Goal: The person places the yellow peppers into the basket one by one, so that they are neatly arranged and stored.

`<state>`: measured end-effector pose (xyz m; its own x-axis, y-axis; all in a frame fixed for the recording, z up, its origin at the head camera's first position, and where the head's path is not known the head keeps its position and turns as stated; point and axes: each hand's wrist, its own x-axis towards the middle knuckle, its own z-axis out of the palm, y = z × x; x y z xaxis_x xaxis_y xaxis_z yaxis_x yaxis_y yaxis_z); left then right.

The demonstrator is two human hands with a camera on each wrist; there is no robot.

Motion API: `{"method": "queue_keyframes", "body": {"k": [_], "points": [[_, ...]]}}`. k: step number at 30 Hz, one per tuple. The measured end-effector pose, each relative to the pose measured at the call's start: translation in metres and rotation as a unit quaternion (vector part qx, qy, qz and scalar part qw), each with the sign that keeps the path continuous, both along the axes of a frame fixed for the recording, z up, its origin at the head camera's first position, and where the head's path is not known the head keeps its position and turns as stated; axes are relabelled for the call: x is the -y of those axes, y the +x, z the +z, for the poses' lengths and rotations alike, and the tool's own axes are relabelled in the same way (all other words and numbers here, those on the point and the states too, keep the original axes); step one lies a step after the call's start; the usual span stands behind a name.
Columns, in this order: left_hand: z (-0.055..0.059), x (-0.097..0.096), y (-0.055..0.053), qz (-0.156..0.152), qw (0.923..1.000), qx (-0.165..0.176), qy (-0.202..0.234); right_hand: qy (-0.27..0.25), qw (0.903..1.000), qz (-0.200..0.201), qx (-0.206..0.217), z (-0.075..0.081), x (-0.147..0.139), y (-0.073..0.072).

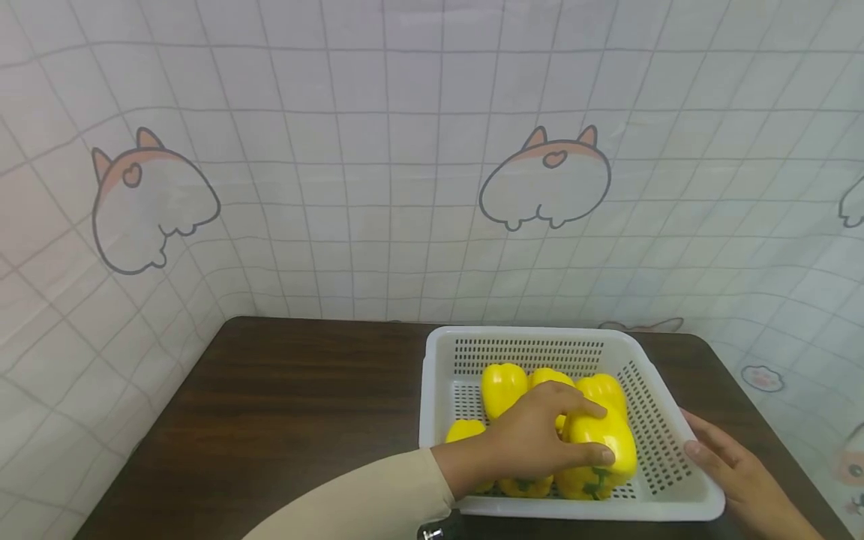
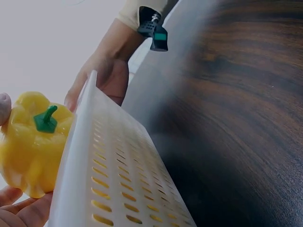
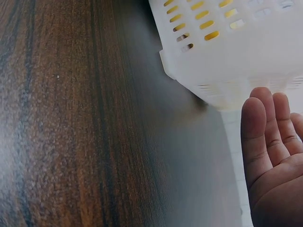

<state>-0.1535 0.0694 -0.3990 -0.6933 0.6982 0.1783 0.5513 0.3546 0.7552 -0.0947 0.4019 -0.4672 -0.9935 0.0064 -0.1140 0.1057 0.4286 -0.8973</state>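
Observation:
In the head view, my left hand (image 1: pixel 533 431) reaches over a white basket (image 1: pixel 675 506) and grips a yellow bell pepper (image 1: pixel 610 442) between thumb and fingers. The left wrist view shows this bell pepper (image 2: pixel 35 146) with its green stem, just inside the basket wall (image 2: pixel 128 175), with fingertips on both sides of it. My right hand (image 1: pixel 732 465) is at the basket's right side, its thumb by the rim. Seen from the right wrist, the right hand's fingers (image 3: pixel 255 123) are nearly straight beside the basket's outer wall (image 3: pixel 213 61).
Several other yellow bell peppers (image 1: pixel 502 386) lie in the basket, partly hidden by my left hand and forearm. The basket stands on the right of a dark wooden table (image 1: pixel 304 397). A white gridded curtain (image 1: pixel 351 187) with dog drawings surrounds the table's back and sides.

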Motion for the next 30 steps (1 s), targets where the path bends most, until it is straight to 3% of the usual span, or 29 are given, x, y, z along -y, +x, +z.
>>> {"method": "queue_keyframes", "body": {"k": [9, 20, 30], "points": [[-0.001, -0.01, -0.001, 0.003, 0.9998, 0.017, -0.013, -0.033, 0.9994, 0.002, 0.012, -0.001, -0.001, 0.001], [0.0, -0.027, -0.002, -0.003, 0.9994, -0.004, -0.033, -0.053, 0.9984, 0.02, 0.007, 0.001, -0.001, 0.001], [-0.003, -0.041, -0.007, -0.006, 0.9986, -0.021, -0.048, -0.033, 0.9993, 0.017, 0.006, -0.001, -0.002, 0.001]]}}
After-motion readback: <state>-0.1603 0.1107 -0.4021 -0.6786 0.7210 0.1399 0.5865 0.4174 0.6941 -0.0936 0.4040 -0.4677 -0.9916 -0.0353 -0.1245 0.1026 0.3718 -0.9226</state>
